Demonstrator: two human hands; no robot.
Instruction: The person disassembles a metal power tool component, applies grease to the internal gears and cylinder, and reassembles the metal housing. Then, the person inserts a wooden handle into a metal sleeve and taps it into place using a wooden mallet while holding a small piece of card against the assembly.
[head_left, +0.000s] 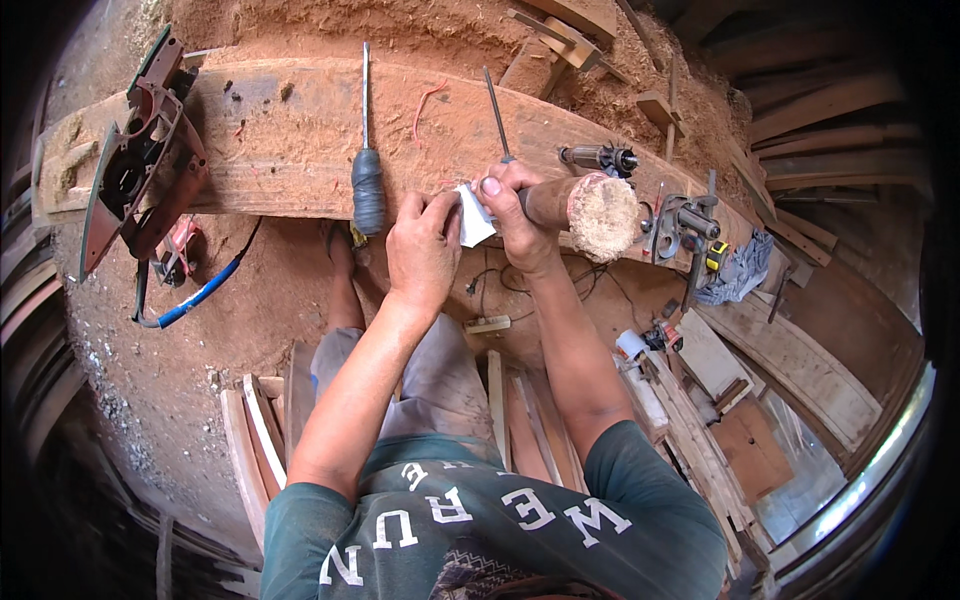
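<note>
Over the bench's near edge, my left hand (424, 250) is closed, its thumb and fingers pinching a small white piece of paper or cloth (474, 218). My right hand (522, 222) is curled at the other edge of that piece, its thumb uppermost; what its fingertips grip is partly hidden. Just right of this hand is a thick wooden cylinder, perhaps a mallet (603, 217), its pale, frayed round end toward me. A thin metal shaft (494, 112) points away beyond my right fingers. A screwdriver with a dark wrapped handle (368, 190) lies left of my hands.
The sawdust-covered wooden bench (290, 140) crosses ahead. A red-brown power tool housing (150, 165) stands at its left end, with a blue-wrapped cord (200, 297). On the right lie a motor armature (600, 160), metal tool parts (685, 218) and a tape measure (717, 255). Boards (690, 440) lie lower right.
</note>
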